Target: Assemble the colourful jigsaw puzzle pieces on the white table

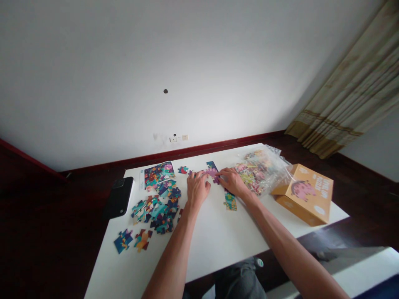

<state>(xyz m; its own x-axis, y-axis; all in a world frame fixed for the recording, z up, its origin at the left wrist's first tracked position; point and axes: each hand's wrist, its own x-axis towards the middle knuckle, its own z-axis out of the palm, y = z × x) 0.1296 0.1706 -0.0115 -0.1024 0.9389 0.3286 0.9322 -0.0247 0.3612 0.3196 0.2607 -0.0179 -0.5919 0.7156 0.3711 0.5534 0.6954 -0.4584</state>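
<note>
White bench (215, 245) under us, our forearms (174, 257) rising from the bottom of the frame. Our left grip (197, 189) lies open, fingers spread, just left of the purple jigsaw pieces (213, 173) at centre. Our right grip (232, 182) is nearer them, its fingertips touching; whether it pinches, we cannot tell. Those pieces run away from us between both grips. Loose pieces (156, 211) heap at left; farther right sit a plastic bag (279, 168) and cardboard box (307, 195).
</note>
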